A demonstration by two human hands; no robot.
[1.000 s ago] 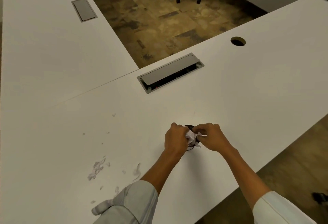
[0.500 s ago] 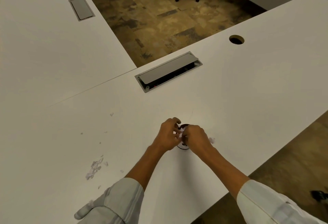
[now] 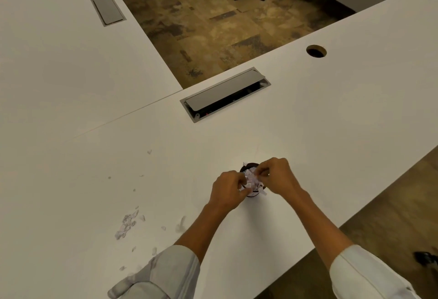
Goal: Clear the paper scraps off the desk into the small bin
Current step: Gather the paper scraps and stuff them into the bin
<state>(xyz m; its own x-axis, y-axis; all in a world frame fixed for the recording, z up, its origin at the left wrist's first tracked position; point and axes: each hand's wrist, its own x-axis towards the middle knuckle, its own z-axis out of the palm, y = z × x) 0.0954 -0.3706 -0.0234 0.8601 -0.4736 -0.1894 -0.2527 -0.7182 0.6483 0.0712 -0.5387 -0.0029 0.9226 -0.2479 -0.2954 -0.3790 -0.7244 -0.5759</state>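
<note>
Paper scraps point(image 3: 251, 178), white and crumpled, were pinched by both hands' grips over the small dark bin point(image 3: 251, 195); overfilled, pieces could spill onto the white worktop point(image 3: 331, 147).

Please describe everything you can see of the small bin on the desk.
The small bin is a dark, round container standing upright on the white desk near its front edge. White paper scraps fill it above the rim. The left hand and right hand press around the scraps and hide most of it. Its material is unclear.
</note>
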